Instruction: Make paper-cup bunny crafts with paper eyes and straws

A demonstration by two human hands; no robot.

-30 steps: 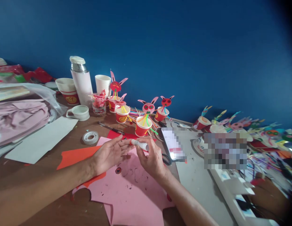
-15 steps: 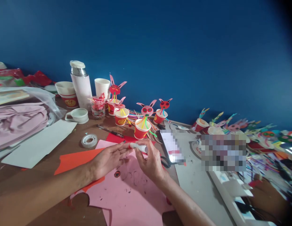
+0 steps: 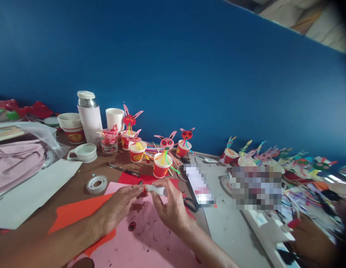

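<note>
My right hand [image 3: 173,208] is closed around a small white tube [image 3: 156,190], which looks like glue. The tube lies nearly level, its tip pointing left toward my left hand [image 3: 121,206]. The fingers of that hand are pinched together, with a small red piece [image 3: 145,188] at their tips, against the end of the tube. Whether the red piece is paper I cannot tell. Under both hands lies a pink paper sheet [image 3: 153,238] with dark marks and a red-and-black eye cutout [image 3: 132,226] on it. Orange paper [image 3: 75,212] sits beneath my left forearm.
Paper cups with rabbit-faced figures [image 3: 162,165] stand ahead. A tape roll [image 3: 96,184], a pen [image 3: 124,170] and a mug-shaped lid [image 3: 86,153] are on the left, near a flask [image 3: 90,121]. Scissors [image 3: 192,204] and a phone [image 3: 197,182] lie right; another person's hand [image 3: 309,232] is at far right.
The view has tilted up, so the tabletop things sit lower and slightly left. My left fingers have drawn together from a more spread, palm-up pose. The tube stays in my right hand.
</note>
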